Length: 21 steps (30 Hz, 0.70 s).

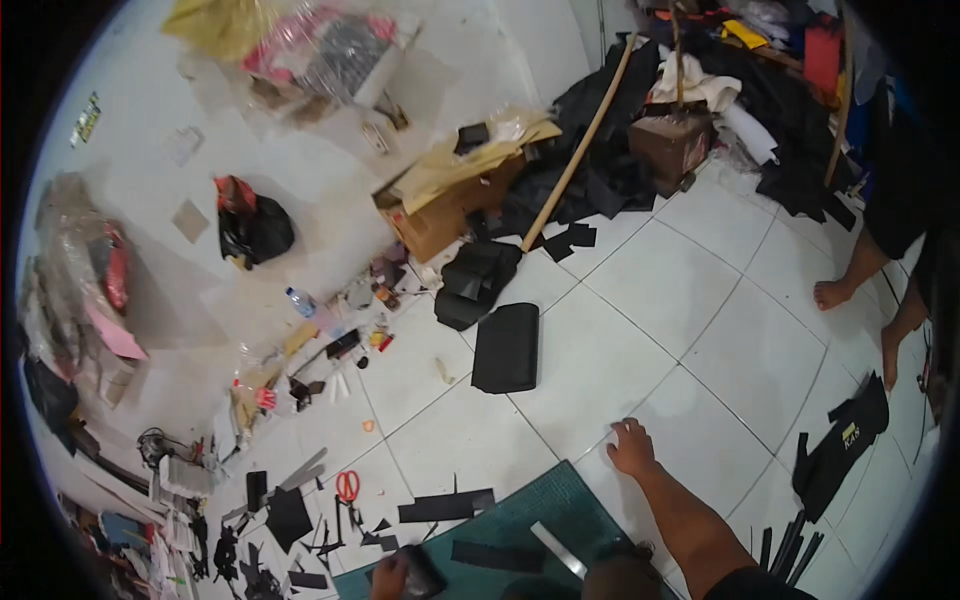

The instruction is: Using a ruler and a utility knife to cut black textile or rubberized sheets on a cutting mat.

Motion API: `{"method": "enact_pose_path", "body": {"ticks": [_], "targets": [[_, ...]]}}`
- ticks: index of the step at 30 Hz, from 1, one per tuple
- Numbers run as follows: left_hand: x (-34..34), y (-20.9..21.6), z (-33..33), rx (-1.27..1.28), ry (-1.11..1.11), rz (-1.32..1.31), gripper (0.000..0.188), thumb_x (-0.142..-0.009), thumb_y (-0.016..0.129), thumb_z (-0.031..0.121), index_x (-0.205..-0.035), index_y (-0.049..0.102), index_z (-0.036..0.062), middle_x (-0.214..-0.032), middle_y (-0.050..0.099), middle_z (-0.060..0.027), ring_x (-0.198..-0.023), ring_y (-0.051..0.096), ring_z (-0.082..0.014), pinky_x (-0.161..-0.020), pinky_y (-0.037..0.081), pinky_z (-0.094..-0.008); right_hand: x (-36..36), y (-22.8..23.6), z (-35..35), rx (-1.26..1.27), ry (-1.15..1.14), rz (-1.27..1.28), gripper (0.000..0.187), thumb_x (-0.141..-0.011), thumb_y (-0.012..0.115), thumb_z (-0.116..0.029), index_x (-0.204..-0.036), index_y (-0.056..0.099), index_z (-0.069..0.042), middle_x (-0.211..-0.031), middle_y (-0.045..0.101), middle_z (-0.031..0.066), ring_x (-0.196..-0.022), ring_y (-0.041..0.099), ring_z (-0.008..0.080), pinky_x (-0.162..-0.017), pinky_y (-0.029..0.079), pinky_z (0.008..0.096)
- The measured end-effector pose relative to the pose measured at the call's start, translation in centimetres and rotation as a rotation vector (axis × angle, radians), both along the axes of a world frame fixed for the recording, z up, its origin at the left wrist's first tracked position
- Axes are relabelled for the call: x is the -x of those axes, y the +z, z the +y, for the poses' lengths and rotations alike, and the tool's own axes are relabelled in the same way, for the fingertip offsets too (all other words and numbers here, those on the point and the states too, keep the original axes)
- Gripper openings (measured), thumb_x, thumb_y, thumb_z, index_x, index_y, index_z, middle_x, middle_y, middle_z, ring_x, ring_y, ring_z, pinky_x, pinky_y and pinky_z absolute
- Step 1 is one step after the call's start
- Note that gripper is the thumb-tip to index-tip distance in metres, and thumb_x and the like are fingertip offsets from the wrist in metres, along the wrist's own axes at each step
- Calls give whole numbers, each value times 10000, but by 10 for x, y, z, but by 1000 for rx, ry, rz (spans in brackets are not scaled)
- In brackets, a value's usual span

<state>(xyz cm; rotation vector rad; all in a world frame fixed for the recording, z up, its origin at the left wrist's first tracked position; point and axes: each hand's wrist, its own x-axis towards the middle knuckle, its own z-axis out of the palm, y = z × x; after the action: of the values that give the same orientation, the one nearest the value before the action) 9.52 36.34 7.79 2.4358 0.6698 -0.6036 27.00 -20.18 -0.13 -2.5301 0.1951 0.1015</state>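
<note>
My right hand [632, 448] rests on the white tiled floor just past the green cutting mat [560, 490]. Its fingers are stretched out and nothing is in them. At the lower edge, my left hand [390, 577] grips a dark, smooth black piece [424, 572] on the mat; the frame's edge cuts off part of this. On the mat between my arms lie a black strip [497, 556] and a metal ruler [558, 550]. Another black strip [446, 505] lies across the mat's left edge. Orange-handled scissors [347, 487] are on the floor to the left, among black scraps [289, 518].
Ahead stand a folded black block-shaped item [506, 347] and a similar black bundle [478, 285]. A cardboard box [450, 205] and a long wooden stick [580, 140] are farther back. At right, another person's bare foot [834, 293] is near a black cut panel [845, 450].
</note>
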Motion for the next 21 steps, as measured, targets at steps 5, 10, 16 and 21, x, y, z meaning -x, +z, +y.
{"method": "enact_pose_path", "body": {"ticks": [5, 10, 16, 21], "targets": [[-215, -22, -149, 238, -94, -275, 245, -872, 641, 211, -975, 636, -11, -904, 667, -138, -824, 638, -198, -728, 509, -325, -109, -40, 28, 151, -45, 106, 685, -833, 634, -380, -1419, 370, -144, -1489, 273, 214, -1381, 241, 413, -1082, 254, 579], [-327, -60, -233, 389, -290, -343, 210, -889, 635, 184, -1005, 644, 9, -940, 666, -94, -879, 625, -188, -783, 487, -314, -134, -60, 67, 246, -303, 4, 679, -862, 551, -460, -1392, 388, -68, -1490, 248, 258, -1418, 85, 467, -1116, 40, 633], [-509, -92, -278, 479, -182, -530, 292, -862, 637, 185, -1059, 591, -26, -942, 635, -128, -873, 601, -200, -771, 485, -333, -131, -74, 59, 308, -337, 21, 684, -815, 581, -480, -1368, 436, -105, -1479, 287, 249, -1414, 139, 460, -1121, 71, 628], [-645, -62, -285, 55, -326, -829, 473, -742, 674, 205, -1152, 554, 2, -1186, 544, -216, -1094, 522, -366, -947, 432, -400, -132, -64, 62, 252, -334, 56, 687, -771, 629, -458, -1338, 464, -107, -1472, 290, 251, -1415, 129, 457, -1117, 70, 634]]}}
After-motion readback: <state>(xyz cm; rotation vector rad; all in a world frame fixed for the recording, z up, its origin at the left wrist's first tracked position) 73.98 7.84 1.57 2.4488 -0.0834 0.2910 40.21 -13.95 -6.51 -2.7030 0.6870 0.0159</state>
